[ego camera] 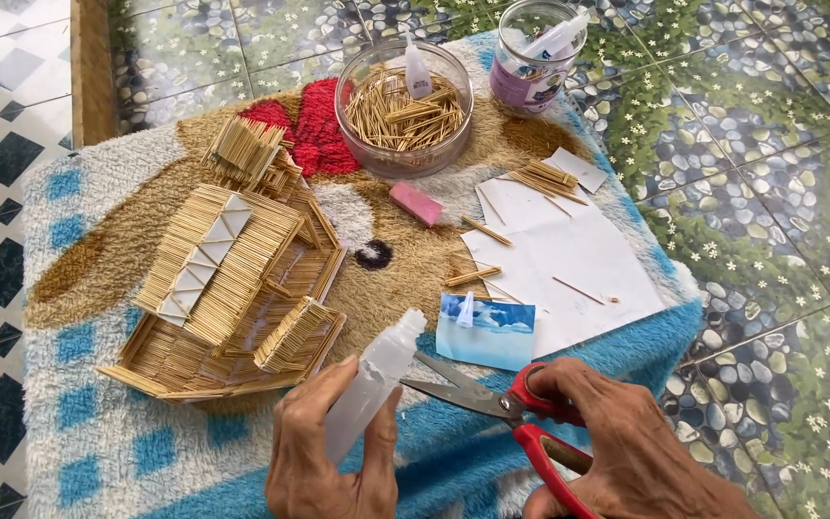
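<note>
1. Risk — we judge the scissors, blades parted by the glue bottle, could nick its soft wall if the bottle tilts in our grip.
2. Left hand: fingers wrapped round the glue bottle, held upright above the rug.
3. Right hand: fingers curled through the red scissor handles.
4. Nearby — stick house, blue card.
</note>
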